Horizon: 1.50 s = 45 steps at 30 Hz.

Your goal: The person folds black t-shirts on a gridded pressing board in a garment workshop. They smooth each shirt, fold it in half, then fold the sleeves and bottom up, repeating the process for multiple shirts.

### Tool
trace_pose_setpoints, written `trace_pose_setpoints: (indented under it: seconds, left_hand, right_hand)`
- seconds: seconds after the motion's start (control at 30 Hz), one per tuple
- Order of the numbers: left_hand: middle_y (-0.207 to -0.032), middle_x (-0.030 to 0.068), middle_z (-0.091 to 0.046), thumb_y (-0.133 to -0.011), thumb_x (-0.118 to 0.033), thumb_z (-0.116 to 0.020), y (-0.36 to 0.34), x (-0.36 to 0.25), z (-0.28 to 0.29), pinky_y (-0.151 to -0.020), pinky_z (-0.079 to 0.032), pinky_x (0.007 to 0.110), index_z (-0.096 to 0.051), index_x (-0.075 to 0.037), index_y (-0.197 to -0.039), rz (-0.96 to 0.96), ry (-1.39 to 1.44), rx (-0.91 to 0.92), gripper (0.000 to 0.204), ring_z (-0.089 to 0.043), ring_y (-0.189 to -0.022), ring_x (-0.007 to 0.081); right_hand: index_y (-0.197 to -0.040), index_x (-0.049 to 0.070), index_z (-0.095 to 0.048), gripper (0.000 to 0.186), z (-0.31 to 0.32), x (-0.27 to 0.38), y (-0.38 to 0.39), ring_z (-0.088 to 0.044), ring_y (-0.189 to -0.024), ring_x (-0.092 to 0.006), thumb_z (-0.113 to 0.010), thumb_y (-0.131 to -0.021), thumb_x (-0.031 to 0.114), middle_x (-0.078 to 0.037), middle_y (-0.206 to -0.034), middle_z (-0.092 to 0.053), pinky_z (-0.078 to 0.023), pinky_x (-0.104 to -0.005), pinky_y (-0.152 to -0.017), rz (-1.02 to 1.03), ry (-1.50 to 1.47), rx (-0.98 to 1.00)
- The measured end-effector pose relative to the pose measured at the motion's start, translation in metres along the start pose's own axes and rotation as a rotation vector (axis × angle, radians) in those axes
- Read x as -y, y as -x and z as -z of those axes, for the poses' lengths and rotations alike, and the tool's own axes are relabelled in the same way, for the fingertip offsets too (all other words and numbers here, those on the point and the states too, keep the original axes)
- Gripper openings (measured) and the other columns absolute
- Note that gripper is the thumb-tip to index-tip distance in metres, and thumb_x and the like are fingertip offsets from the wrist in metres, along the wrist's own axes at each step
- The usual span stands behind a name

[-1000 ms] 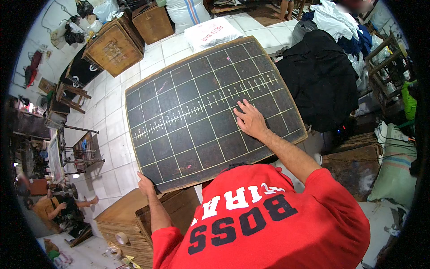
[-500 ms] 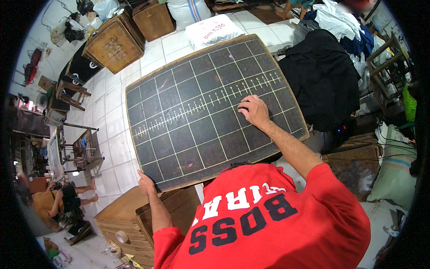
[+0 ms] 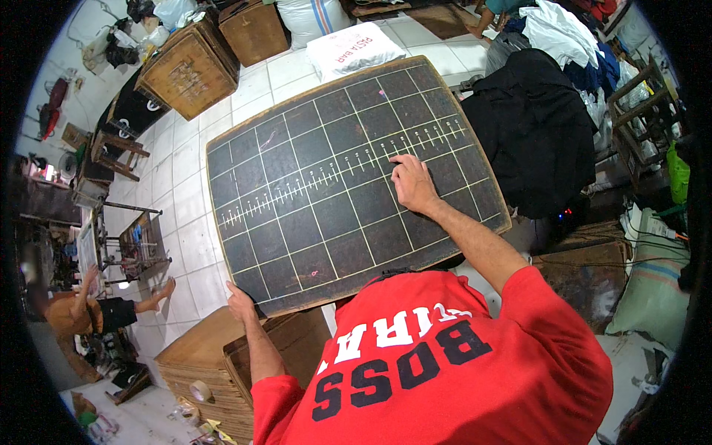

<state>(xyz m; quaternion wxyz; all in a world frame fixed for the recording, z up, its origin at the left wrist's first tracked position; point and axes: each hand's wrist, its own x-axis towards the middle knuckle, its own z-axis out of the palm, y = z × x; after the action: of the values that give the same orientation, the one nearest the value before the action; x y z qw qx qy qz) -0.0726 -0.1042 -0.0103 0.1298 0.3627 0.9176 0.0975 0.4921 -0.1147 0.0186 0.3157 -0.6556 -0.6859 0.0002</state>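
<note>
Black and wood-framed, a large rectangular board ruled with a white grid and a tick-marked scale point(image 3: 348, 178) lies flat in front of the person in the red shirt, tilted so one corner points toward them. The right hand point(image 3: 412, 185) rests palm-down on the board near the scale line, fingers point(image 3: 400, 165) pressed together and curled at the tips; whether they pinch a bit of chalk cannot be told (the tips hide it). The left hand point(image 3: 239, 302) grips the board's near-left edge, fingers hooked under, likely to steady it. Beyond the board's right edge lies a heap of black cloth point(image 3: 538, 126); below its near-left corner sits a stack of pale wooden boards point(image 3: 200, 363).
</note>
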Motion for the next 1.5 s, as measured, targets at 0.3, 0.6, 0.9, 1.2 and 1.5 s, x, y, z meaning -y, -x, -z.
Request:
trace_pose_setpoints:
  seconds: [0.3,0.6,0.9,1.2,1.5]
  left_hand:
    - [-0.112,0.0353,-0.07,-0.099,-0.077,-0.024,0.01,-0.012,0.009,-0.095,-0.048,0.06,-0.073,0.012,-0.11,0.062,0.01,0.007,0.102,-0.065,-0.11,0.0515]
    - [-0.11,0.0337,-0.071,-0.1,-0.077,-0.024,0.002,-0.002,0.004,-0.094,-0.048,0.059,-0.074,0.011,-0.108,0.019,0.003,0.029,0.101,-0.065,-0.109,0.052]
    - [-0.169,0.0227,-0.023,-0.106,-0.05,-0.045,0.061,-0.044,0.001,-0.125,-0.014,0.06,-0.03,-0.006,-0.163,-0.773,-0.353,-0.127,0.073,-0.019,-0.157,0.0404]
    - [-0.17,0.0171,-0.025,-0.097,-0.067,-0.052,0.246,-0.131,-0.039,-0.123,-0.005,0.068,-0.036,-0.009,-0.16,-1.427,-0.222,0.161,0.088,-0.014,-0.159,0.0398]
    - [-0.169,0.025,-0.02,-0.096,-0.072,-0.049,0.244,-0.14,-0.012,-0.12,-0.003,0.073,-0.033,-0.018,-0.163,-1.39,-0.266,0.207,0.088,-0.012,-0.158,0.0425]
  right_hand:
    - [-0.1,0.001,-0.061,0.014,0.036,-0.057,0.007,-0.073,-0.076,-0.0171,-0.069,-0.098,0.012,-0.014,-0.094,-0.076,-0.059,-0.0297,-0.062,-0.679,-0.84,-0.302]
    - [-0.111,-0.002,-0.068,0.03,0.166,-0.199,0.163,-0.072,-0.078,-0.0159,-0.083,-0.086,0.006,-0.008,-0.093,-0.073,-0.06,-0.0274,-0.062,-1.142,-0.64,-0.845]
    - [-0.1,0.009,-0.074,0.016,0.094,-0.218,0.388,-0.061,-0.065,-0.0121,-0.076,-0.09,0.022,-0.001,-0.084,-0.072,-0.047,-0.0291,-0.054,-1.63,-0.494,-0.656]
    - [-0.139,0.007,-0.054,0.053,0.034,-0.104,0.508,-0.051,-0.122,-0.0346,-0.067,-0.089,0.018,-0.013,-0.139,-0.052,-0.054,-0.0566,-0.096,-2.151,-0.631,-0.328]
    - [-0.117,0.009,-0.073,0.031,0.052,-0.05,0.458,-0.064,-0.097,-0.0232,-0.072,-0.088,0.017,-0.008,-0.107,-0.07,-0.057,-0.0415,-0.078,-1.719,-0.497,-0.044]
